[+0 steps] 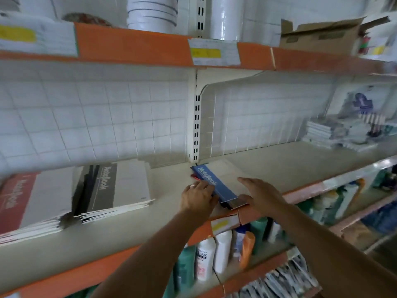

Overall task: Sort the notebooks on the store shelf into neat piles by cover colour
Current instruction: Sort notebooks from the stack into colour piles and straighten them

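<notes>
A notebook with a blue spine band (217,186) tops a small pile at the middle of the shelf (290,164); a red edge shows under its far corner. My left hand (197,196) grips the pile's left spine edge with curled fingers. Flat on the cream cover lies my right hand (257,194), fingers straight, thumb at the near corner. To the left lies a fanned pile with a grey-black band (120,186). At the far left sits a pile with a red band (19,203).
More notebooks are stacked at the shelf's far right (322,132). A slotted upright (196,125) stands behind the blue pile. Shampoo bottles (206,259) fill the shelf below. White rolls (152,14) and a cardboard box (322,35) sit on the shelf above.
</notes>
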Demonstrator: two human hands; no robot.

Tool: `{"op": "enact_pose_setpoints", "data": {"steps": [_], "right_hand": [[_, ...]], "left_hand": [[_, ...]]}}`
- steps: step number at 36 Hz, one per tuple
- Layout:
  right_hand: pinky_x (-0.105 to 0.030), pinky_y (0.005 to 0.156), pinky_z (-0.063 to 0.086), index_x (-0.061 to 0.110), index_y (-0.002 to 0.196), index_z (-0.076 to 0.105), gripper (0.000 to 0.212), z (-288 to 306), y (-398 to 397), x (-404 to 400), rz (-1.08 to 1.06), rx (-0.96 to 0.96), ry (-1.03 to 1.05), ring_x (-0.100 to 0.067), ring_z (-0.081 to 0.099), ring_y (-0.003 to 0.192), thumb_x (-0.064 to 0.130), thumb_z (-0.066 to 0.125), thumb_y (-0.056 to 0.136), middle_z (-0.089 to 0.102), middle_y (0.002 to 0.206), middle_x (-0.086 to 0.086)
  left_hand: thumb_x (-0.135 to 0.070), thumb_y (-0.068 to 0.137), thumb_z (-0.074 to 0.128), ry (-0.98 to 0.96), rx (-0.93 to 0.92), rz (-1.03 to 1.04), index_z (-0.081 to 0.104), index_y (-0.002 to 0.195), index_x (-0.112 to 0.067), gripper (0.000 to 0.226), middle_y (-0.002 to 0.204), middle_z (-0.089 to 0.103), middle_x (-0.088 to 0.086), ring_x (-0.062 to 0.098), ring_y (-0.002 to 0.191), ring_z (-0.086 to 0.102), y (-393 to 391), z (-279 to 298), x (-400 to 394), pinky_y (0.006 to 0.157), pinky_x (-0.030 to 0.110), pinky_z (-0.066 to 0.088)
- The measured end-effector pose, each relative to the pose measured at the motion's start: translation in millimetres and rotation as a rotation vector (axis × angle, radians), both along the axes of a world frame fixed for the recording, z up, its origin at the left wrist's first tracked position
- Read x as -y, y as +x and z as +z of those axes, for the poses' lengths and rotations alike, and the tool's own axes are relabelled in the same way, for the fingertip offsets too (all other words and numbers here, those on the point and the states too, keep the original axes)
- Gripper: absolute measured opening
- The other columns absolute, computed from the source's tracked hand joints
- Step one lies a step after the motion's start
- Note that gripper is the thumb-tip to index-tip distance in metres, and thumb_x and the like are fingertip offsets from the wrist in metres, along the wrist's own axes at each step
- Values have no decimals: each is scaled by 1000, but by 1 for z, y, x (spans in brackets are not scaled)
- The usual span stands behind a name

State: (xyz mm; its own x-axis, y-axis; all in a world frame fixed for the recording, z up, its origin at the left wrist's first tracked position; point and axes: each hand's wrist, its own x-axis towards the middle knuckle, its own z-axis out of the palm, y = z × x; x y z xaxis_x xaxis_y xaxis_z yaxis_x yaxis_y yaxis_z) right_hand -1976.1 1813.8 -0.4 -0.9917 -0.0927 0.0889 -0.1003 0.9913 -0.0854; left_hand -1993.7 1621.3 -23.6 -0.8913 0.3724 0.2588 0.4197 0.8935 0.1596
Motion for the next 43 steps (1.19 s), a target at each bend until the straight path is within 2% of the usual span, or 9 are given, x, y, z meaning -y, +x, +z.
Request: {"op": "enact_pose_setpoints", "data": {"steps": [11, 16, 19, 23, 27, 30, 34, 38, 43], "right_hand": [[-39, 114, 26, 28, 153, 9, 94, -4, -54, -25, 284, 240, -9, -22, 21, 143, 58, 63, 82, 14, 159, 2], [-37, 100, 38, 29, 150, 21, 83, -16, -68, -35, 347, 136, 39, -21, 34, 132, 62, 57, 83, 35, 150, 4], [-34, 89, 42, 27, 141, 34, 59, -19, -71, -38, 406, 35, 119, -19, 42, 119, 55, 48, 92, 47, 138, 3], [-31, 79, 43, 20, 135, 36, 46, -23, -67, -32, 454, -64, 241, -21, 52, 108, 46, 39, 98, 54, 126, -4], [-30, 78, 43, 19, 136, 34, 43, -26, -68, -30, 423, -107, 262, -22, 54, 107, 33, 45, 98, 56, 123, -5], [-33, 80, 44, 21, 131, 37, 36, -22, -73, -31, 410, -96, 248, -25, 54, 108, 24, 45, 97, 58, 120, -6], [-35, 83, 47, 28, 142, 26, 48, -8, -78, -33, 402, -97, 170, -25, 57, 109, 22, 42, 98, 56, 126, -5], [-32, 90, 46, 32, 150, 17, 56, 3, -77, -43, 371, -152, 48, -21, 54, 117, 19, 39, 100, 45, 144, 0], [-31, 108, 36, 29, 153, 10, 70, 8, -74, -53, 322, -150, 66, -18, 34, 139, 2, 42, 97, 22, 158, 0]], "left_hand": [[-37, 100, 37, 66, -56, 220, 49, 135, -24, 39, 141, 47, -3, 16, 131, 38, -4, -5, -47, 102, 29, 32], [-37, 99, 37, 105, -117, 294, 53, 131, -22, 39, 130, 53, -1, 18, 122, 46, 7, -13, -50, 96, 32, 39], [-41, 88, 33, 103, -243, 350, 63, 105, -17, 42, 100, 61, 2, 22, 89, 60, 12, -16, -52, 69, 32, 50], [-37, 85, 40, 103, -450, 344, 55, 83, -18, 24, 77, 56, -2, 16, 65, 55, 15, -19, -55, 53, 26, 45], [-32, 84, 40, 104, -424, 255, 53, 74, -18, 22, 69, 53, -2, 17, 58, 53, 16, -20, -62, 46, 24, 36], [-36, 84, 39, 75, -299, 161, 60, 86, -15, 30, 82, 59, 2, 24, 74, 59, 11, -23, -69, 57, 30, 42], [-61, 89, 36, -47, 10, 144, 40, 140, -18, 67, 146, 40, 6, 26, 138, 32, 3, -24, -81, 112, 38, 25], [-65, 91, 37, -144, 140, 156, 12, 152, -23, 78, 159, 10, 8, 26, 147, 3, -4, -26, -92, 118, 43, 4], [-73, 82, 46, -258, 130, 156, 7, 152, -23, 95, 157, 18, 9, 27, 144, 15, -5, -22, -96, 117, 43, 9]]}}
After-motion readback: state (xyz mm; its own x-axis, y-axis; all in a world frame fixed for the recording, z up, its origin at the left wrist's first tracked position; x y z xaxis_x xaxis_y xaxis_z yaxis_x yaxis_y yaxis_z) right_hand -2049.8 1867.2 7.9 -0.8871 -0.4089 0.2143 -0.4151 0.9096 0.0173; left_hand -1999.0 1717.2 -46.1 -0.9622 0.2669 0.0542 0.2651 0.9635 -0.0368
